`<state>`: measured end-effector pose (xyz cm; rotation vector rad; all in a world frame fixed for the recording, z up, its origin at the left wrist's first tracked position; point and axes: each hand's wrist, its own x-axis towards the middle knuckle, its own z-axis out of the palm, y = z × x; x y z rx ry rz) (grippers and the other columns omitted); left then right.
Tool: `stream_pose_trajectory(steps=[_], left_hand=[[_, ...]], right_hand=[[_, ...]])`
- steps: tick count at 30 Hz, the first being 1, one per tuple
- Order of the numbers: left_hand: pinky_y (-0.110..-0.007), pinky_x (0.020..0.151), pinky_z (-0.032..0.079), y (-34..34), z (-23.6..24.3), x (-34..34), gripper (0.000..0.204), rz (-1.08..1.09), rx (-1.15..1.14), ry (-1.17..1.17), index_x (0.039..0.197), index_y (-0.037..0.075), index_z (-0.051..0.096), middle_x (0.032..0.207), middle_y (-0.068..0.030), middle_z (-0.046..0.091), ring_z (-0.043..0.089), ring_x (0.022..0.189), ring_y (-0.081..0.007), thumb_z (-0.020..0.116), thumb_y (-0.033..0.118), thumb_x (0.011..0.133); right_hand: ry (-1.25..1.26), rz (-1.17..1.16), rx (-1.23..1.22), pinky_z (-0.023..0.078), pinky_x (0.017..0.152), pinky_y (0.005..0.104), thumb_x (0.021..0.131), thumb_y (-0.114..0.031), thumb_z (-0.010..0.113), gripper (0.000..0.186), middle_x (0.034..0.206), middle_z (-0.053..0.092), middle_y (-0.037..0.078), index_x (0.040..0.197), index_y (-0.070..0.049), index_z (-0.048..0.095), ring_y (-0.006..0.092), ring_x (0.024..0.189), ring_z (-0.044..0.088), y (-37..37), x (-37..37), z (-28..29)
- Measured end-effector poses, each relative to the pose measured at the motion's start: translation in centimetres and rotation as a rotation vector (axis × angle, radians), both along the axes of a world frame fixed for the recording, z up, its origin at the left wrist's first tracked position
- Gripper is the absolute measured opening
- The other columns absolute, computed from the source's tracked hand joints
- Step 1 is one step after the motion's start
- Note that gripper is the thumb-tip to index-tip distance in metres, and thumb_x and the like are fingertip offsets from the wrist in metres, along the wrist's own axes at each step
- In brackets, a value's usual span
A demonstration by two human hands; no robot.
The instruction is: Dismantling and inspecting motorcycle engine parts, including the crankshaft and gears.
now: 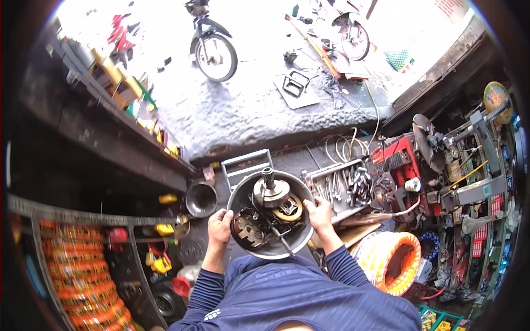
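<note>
A round grey basin (301, 238) is held in front of my body between my two hands. My left hand (220, 227) is closed on its left rim, thumb on top. On the opposite side, my right hand (320, 215) grips the right rim the same way. Greasy metal engine parts lie in the basin. Among them are a slotted clutch basket (249, 229) at the left, a drum-shaped part with a toothed shaft (271, 192) standing up at the back, a yellowish ring-shaped part (289, 211) and a thin rod (281, 238). The fingers under the rim are hidden.
Beyond the basin is a metal step frame (247, 165). A tray of wrenches and sockets (346, 187) sits to the right, near wrapped tyres (407, 265). At left are a dark metal bowl (202, 198) and stacked orange-wrapped tyres (83, 276). Motorbike wheels (216, 58) stand outside.
</note>
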<state>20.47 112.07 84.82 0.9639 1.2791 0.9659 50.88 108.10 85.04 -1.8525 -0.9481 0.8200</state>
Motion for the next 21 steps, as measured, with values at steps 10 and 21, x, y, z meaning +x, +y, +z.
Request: stream_pose_trajectory(steps=[10, 21], left_hand=[[-0.023, 0.057, 0.042, 30.3, 4.6, 7.0, 0.026, -0.196, 0.026, 0.276, 0.079, -0.001, 0.065, 0.071, 0.0008, 0.063, 0.051, 0.063, -0.0055, 0.056, 0.018, 0.094], [-0.022, 0.050, 0.033, 54.9, 2.9, 13.4, 0.028, -0.078, -0.056, 0.061, 0.071, 0.002, 0.056, 0.065, 0.0062, 0.052, 0.041, 0.059, -0.0021, 0.057, 0.018, 0.094]], right_hand=[[0.166, -0.206, 0.119, 0.041, 0.055, 0.0292, 0.084, -0.011, 0.067, 0.021, 0.061, 0.058, 0.005, 0.071, 0.003, 0.058, 0.0083, 0.058, 0.046, 25.8, 5.5, 0.1], [-0.014, -0.155, -0.024, 0.035, 0.048, 0.0314, 0.081, -0.013, 0.069, 0.029, 0.053, 0.046, 0.003, 0.065, 0.001, 0.051, 0.0070, 0.054, 0.038, 53.3, 12.7, 3.5]])
